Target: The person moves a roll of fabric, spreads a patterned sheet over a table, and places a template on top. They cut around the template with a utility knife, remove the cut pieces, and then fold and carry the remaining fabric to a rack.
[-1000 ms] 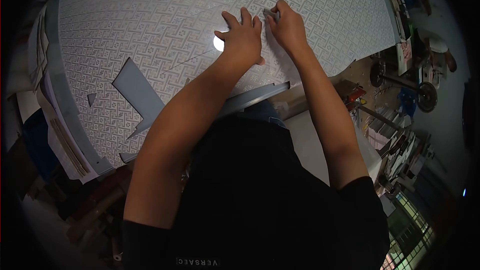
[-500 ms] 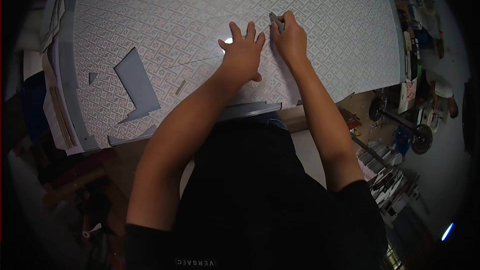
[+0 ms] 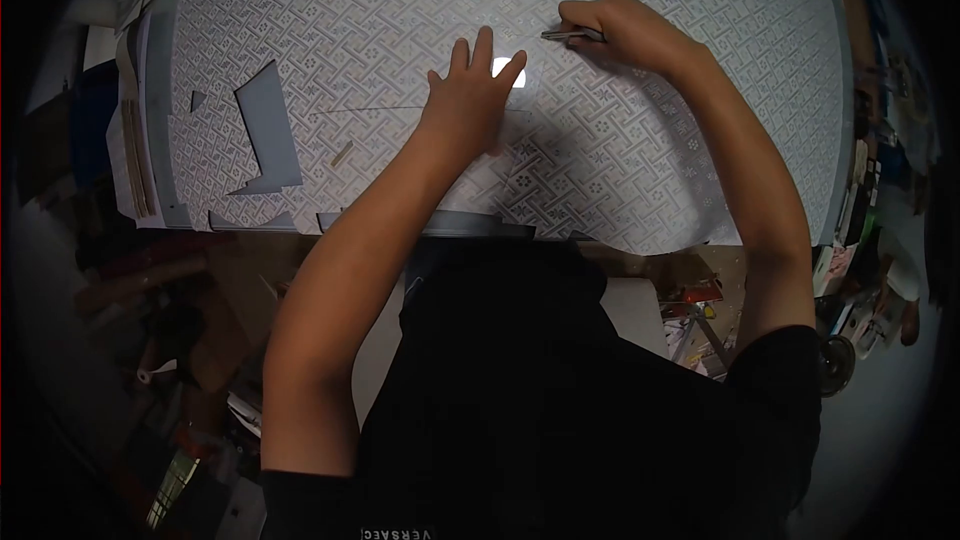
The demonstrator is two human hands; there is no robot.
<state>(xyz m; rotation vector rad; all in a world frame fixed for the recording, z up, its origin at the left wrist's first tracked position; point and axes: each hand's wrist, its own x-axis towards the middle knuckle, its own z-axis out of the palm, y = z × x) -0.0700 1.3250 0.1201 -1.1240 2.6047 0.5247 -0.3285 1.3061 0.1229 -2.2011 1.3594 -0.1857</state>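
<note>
A sheet with a woven-lattice and flower pattern point(image 3: 380, 40) covers the worktable. My left hand point(image 3: 465, 100) lies on it, palm down and fingers spread, beside a bright glare spot. Farther right, my right hand point(image 3: 630, 35) grips a slim grey utility knife point(image 3: 575, 35), whose tip points left toward the sheet. A thin straight line runs across the pattern on both sides of my left hand. At the left, an angular opening point(image 3: 268, 125) in the sheet bares a grey surface, with a small triangular opening point(image 3: 198, 100) near it.
A short narrow strip point(image 3: 342, 153) lies on the sheet left of my forearm. The sheet's near edge is ragged, with a curved flap point(image 3: 650, 230) at the right. Stacked sheets point(image 3: 130, 150) line the table's left side. Cluttered items stand right of the table.
My right hand has shifted right and turned, so the knife now points left. My left hand has slid slightly left over the sheet. The sheet's front right edge now bulges toward me.
</note>
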